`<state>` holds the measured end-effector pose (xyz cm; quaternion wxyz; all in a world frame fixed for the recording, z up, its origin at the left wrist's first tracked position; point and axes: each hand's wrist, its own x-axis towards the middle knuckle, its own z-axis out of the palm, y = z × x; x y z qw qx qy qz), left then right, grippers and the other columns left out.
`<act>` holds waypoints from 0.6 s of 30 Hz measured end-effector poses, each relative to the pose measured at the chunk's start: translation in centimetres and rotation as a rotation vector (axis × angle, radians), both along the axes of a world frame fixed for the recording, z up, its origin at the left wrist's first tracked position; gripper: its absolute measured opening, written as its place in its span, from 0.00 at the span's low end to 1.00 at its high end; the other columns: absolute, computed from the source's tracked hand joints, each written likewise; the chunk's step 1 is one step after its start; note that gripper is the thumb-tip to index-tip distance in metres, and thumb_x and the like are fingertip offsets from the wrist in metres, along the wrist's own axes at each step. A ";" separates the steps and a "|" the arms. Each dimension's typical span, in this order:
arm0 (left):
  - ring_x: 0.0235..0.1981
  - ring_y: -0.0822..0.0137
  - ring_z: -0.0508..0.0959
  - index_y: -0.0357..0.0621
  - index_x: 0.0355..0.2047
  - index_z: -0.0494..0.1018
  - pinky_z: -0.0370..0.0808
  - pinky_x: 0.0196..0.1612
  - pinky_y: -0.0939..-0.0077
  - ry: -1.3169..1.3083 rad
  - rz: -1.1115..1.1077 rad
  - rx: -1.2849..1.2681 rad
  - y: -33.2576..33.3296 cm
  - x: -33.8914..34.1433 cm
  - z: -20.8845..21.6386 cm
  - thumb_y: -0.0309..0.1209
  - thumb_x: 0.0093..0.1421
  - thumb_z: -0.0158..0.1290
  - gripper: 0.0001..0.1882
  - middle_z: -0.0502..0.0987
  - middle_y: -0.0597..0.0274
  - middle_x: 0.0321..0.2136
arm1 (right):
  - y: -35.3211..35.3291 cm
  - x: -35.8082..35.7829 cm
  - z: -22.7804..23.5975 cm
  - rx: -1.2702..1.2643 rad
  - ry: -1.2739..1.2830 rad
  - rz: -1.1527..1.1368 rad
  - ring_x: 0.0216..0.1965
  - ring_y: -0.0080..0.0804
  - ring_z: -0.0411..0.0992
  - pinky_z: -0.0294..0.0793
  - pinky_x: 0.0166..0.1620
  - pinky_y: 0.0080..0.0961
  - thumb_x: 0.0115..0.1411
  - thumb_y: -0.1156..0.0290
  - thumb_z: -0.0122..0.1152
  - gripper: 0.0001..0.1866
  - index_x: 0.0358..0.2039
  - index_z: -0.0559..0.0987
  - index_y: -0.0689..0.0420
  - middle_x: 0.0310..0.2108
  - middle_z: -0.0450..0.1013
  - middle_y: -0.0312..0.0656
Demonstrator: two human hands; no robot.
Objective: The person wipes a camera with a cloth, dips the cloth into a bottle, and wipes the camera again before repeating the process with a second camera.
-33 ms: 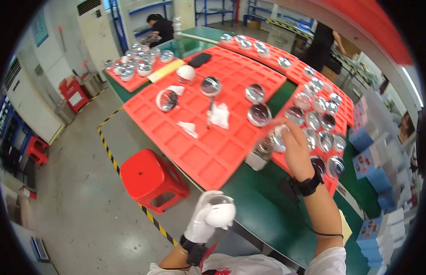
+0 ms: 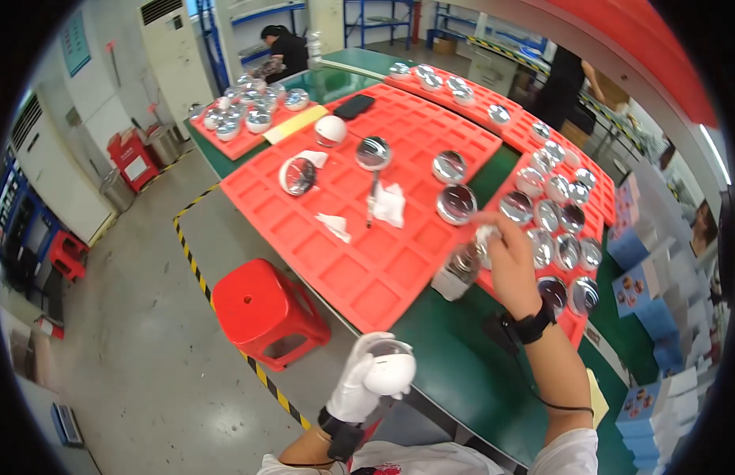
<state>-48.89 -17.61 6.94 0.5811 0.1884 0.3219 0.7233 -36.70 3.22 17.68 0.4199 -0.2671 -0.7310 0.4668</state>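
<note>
Head view: we can't make out whether the bare right hand [image 2: 511, 265], half-curled at four o'clock, grips anything; fingertips blur into something pale beside a clear jar [image 2: 456, 275], contents unclear. Gloved left hand [image 2: 353, 389], six o'clock, has fingers wrapped round a ball [image 2: 391, 375], partly hiding it: smooth white shell, dark glossy top. Gridded red tray [image 2: 345, 273] toward twelve: we count four mirror-faced balls [image 2: 457, 206], one white ball [image 2: 330, 131], three crumpled white tissues [image 2: 389, 206], one slim dark tool [image 2: 370, 210].
</note>
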 end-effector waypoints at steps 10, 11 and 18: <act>0.23 0.49 0.77 0.45 0.51 0.59 0.77 0.19 0.66 -0.115 -0.074 0.032 0.6 -3.3 -0.3 0.49 0.58 0.43 0.26 0.70 0.43 0.42 | 0.8 -3.4 -1.6 0.728 -0.311 -0.187 0.30 0.35 0.70 0.68 0.34 0.24 0.50 0.80 0.56 0.04 0.28 0.76 0.61 0.29 0.71 0.42; 0.22 0.49 0.77 0.46 0.51 0.59 0.77 0.19 0.66 -0.119 -0.032 -0.013 0.9 -3.2 0.0 0.49 0.59 0.42 0.26 0.70 0.43 0.42 | 1.2 -3.5 -1.4 0.675 -0.268 -0.204 0.31 0.36 0.70 0.69 0.35 0.26 0.49 0.79 0.58 0.03 0.27 0.76 0.61 0.29 0.71 0.43; 0.22 0.50 0.77 0.46 0.53 0.58 0.76 0.16 0.69 -0.126 0.059 0.061 5.5 2.1 0.7 0.51 0.60 0.38 0.27 0.71 0.44 0.42 | 7.2 1.4 -1.5 0.598 -0.273 -0.152 0.34 0.43 0.70 0.70 0.38 0.34 0.50 0.73 0.60 0.06 0.30 0.77 0.59 0.29 0.71 0.45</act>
